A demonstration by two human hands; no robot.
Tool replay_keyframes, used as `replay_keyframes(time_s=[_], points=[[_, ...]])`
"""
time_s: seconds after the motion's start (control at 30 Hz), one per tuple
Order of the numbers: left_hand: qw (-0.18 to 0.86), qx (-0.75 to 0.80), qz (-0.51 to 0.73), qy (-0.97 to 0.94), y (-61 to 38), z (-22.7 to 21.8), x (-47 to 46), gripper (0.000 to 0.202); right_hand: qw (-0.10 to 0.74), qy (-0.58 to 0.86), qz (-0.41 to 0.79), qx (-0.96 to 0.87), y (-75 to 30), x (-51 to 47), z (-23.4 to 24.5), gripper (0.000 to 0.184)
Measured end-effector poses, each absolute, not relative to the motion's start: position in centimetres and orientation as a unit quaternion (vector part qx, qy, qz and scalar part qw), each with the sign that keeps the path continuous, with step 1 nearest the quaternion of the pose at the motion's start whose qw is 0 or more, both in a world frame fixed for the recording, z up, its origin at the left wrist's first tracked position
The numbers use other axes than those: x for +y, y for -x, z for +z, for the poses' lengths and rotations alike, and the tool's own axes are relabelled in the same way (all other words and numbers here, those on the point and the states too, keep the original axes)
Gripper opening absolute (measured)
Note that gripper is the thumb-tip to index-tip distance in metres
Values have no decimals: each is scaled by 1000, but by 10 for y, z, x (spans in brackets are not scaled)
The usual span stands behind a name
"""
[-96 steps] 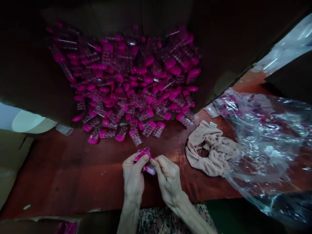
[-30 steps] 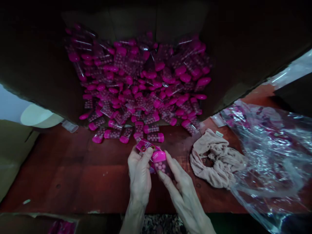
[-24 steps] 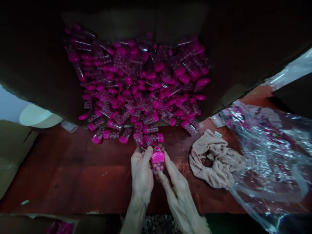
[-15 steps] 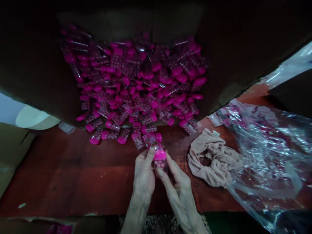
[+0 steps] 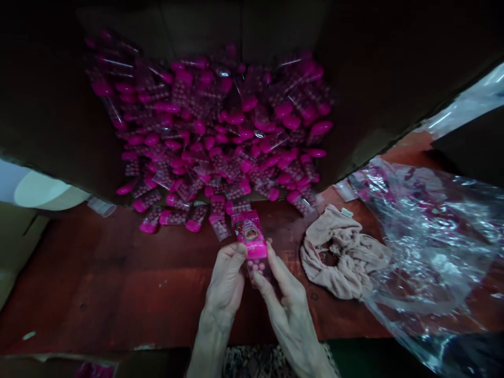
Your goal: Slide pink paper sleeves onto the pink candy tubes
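Note:
Both hands hold a small clear candy box (image 5: pixel 258 266) over the table edge, its bright pink cap pointing away from me. Round pink candies show through its wall. A pink printed label (image 5: pixel 249 227) stands up beyond the cap; how it is attached I cannot tell. My left hand (image 5: pixel 226 281) pinches the left side by the cap, thumb on top. My right hand (image 5: pixel 286 294) grips the clear body from the right, thumb across its front. Just beyond lies a heap of similar pink-capped candy boxes (image 5: pixel 220 157), spilling from a dark carton (image 5: pixel 354 105).
On the reddish table (image 5: pixel 129 283), a beige cloth scrunchie (image 5: pixel 334 252) lies right of my hands. Farther right is a crumpled clear plastic bag (image 5: pixel 441 252) with pink pieces inside. A clear plastic piece (image 5: pixel 101 206) and a pale round object (image 5: pixel 47 191) are at left.
My left thumb has slid from the label down to the cap, so the label's printed face now shows fully. The right hand keeps its hold on the clear body.

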State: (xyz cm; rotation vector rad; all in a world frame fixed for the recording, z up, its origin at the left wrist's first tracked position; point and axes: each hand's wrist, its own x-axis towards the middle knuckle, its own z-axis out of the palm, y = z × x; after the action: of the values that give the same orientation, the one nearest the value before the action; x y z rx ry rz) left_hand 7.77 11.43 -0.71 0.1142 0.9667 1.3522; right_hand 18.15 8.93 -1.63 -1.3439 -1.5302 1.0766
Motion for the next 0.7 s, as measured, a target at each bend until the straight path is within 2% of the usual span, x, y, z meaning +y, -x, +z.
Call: replay_keyframes(time_s=[0.13, 0.23, 0.33, 0.47, 0.7], points=[[682, 428, 587, -86, -79, -3, 115, 18, 380, 560, 485, -554, -183, 92, -12, 27], [669, 440, 588, -115, -78, -2, 115, 15, 374, 557, 472, -572, -185, 94, -5, 16], [697, 415, 564, -154, -75, 0, 114, 20, 392, 544, 449, -591, -187, 95, 4, 15], [725, 370, 553, -180, -71, 3, 114, 32, 396, 513, 484, -588, -187, 95, 13, 20], [656, 475, 568, -147, -82, 4, 107, 12, 400, 554, 415, -601, -185, 88, 3, 21]])
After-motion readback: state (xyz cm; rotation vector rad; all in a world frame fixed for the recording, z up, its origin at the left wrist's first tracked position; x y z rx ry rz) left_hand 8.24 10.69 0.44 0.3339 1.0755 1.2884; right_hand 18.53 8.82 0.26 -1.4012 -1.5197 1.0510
